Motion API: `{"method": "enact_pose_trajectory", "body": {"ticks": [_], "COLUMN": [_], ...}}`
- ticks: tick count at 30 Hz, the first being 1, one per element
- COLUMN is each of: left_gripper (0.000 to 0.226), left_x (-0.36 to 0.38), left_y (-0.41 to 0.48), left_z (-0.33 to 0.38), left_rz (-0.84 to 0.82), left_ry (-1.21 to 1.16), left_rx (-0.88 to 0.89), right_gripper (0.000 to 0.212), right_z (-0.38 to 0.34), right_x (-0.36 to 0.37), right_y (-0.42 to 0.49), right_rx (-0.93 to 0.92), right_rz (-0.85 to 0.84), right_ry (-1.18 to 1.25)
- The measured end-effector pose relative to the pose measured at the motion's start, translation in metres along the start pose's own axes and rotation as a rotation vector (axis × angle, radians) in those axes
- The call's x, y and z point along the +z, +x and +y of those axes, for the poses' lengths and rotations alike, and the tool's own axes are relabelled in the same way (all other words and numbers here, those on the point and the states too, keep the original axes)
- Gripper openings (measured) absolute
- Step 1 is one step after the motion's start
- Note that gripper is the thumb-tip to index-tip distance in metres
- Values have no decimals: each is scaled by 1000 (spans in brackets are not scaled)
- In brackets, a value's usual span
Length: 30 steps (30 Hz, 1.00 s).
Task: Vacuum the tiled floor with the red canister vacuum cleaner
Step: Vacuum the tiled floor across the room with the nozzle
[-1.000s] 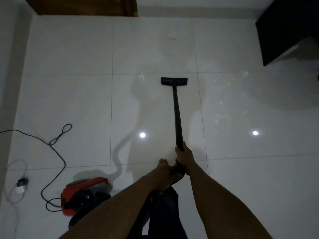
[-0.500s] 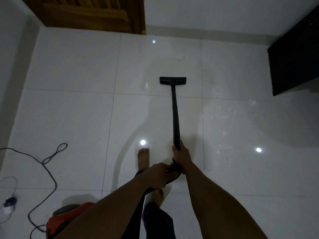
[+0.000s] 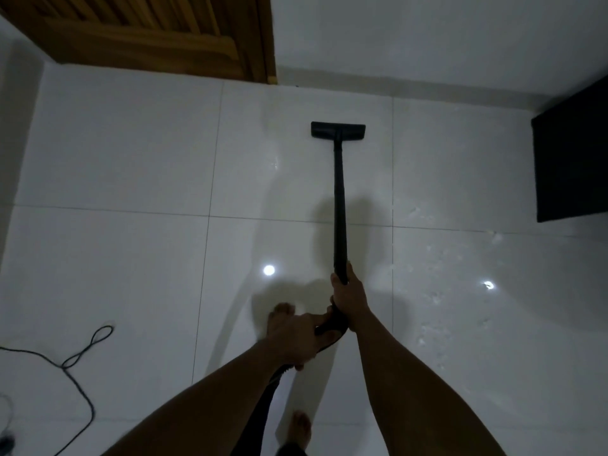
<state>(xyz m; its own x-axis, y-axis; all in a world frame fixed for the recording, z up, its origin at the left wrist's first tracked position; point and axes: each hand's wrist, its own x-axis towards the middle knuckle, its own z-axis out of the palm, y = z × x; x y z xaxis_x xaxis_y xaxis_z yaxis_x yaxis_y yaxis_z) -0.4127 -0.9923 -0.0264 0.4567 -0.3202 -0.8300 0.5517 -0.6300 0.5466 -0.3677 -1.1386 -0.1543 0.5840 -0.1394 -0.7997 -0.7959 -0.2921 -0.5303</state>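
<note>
We grip black wand with both hands: right hand wrapped high, left hand closed on curved handle below. Floor head flat on tiled floor, upper centre, near far wall. Canister out of frame. White specks at right remain; we judge the job midway.

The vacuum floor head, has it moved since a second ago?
Yes. The floor head has advanced toward the far wall, crossing a grout line and nearing the wooden door.

wooden door at top left, white wall, dark cabinet at right
</note>
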Motion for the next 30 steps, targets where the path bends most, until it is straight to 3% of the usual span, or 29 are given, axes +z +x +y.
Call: {"method": "enact_pose_trajectory", "body": {"ticks": [3, 7, 11, 18, 21, 30], "left_gripper": [73, 57, 59, 51, 57, 47], "left_x": [-19, -51, -73, -122, -132, -107], "left_y": [27, 25, 35, 39, 41, 6], "left_z": [-4, 16, 13, 11, 14, -9], "left_rz": [-20, -23, 35, 202, 255, 183], "left_ry": [19, -10, -83, -160, -177, -111], "left_rx": [56, 42, 59, 95, 106, 112], "right_gripper": [68, 71, 77, 66, 74, 68], "right_z": [-27, -55, -81, -141, -158, -115], "right_x": [-1, 7, 25, 61, 70, 72], "right_y": [22, 42, 55, 75, 84, 32], "right_rx": [-27, -37, -38, -54, -68, -59], "right_rz": [-6, -29, -41, -86, -63, -91], "right_ry": [-50, -101, -88, -13, -51, -76]}}
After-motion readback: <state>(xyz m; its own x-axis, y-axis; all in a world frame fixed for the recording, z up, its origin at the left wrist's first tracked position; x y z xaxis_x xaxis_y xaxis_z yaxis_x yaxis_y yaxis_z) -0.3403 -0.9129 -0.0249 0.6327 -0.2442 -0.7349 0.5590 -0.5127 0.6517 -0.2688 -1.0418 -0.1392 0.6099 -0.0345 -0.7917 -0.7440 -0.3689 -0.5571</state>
